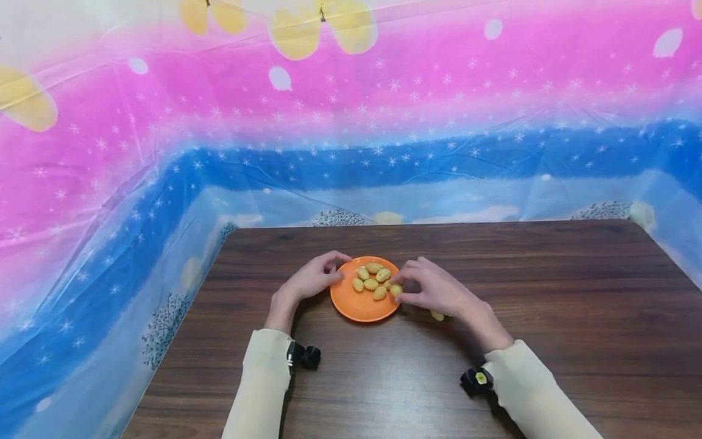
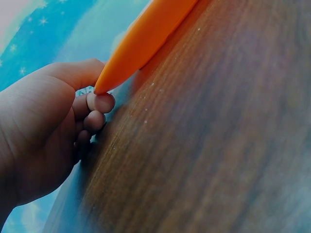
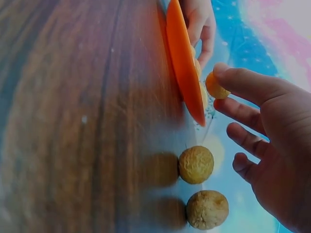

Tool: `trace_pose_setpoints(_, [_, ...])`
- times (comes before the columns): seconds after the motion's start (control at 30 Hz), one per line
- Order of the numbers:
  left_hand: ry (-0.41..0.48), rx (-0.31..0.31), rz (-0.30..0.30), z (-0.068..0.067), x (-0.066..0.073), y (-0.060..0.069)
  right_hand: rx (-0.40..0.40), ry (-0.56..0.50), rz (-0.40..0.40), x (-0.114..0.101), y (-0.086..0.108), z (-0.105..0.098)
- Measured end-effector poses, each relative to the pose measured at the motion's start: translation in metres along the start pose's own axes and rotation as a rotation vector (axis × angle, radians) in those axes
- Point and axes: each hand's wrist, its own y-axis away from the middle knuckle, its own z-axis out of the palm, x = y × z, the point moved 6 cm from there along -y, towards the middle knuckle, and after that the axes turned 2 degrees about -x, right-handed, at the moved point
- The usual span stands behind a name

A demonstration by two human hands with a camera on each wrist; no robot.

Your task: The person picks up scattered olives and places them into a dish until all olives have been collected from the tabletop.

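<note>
An orange plate (image 1: 359,309) lies on the table, with several small yellow-tan oval fruits (image 1: 370,285) on it, their exact kind unclear. At its left rim my left hand (image 1: 312,279) pinches the edge; the left wrist view shows the thumb above the rim and a fingertip below. My right hand (image 1: 439,289) holds one yellow-tan fruit (image 3: 215,86) between thumb and finger, just over the plate's right side. In the right wrist view, two wrinkled fruits (image 3: 196,165) rest on the table below that hand. The head view shows them only partly, behind the right hand.
The dark brown wooden table (image 1: 548,317) reaches to a back edge beyond the plate. Behind and left of it hangs a pink and blue patterned cloth (image 1: 351,140). Each forearm wears a black wrist camera (image 1: 476,381) close above the tabletop.
</note>
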Motion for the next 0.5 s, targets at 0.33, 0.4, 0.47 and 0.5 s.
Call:
trace_pose_setpoints(0.33, [-0.006, 0.0, -0.003, 0.0, -0.0006, -0.0008, -0.005, 0.04, 0.025, -0.0007, -0.003, 0.0063])
trace_pose_setpoints(0.4, [-0.005, 0.0, -0.003, 0.0001, -0.0011, -0.0011, -0.004, 0.048, 0.029, -0.001, -0.0034, 0.007])
trace_pose_setpoints(0.47, [-0.004, -0.001, -0.005, 0.0001, -0.0013, -0.0012, -0.006, 0.053, 0.034, -0.0012, -0.0038, 0.0078])
trace_pose_setpoints(0.5, [-0.003, -0.002, -0.006, 0.0001, -0.0014, -0.0012, -0.008, 0.055, 0.034, -0.0009, -0.0041, 0.0084])
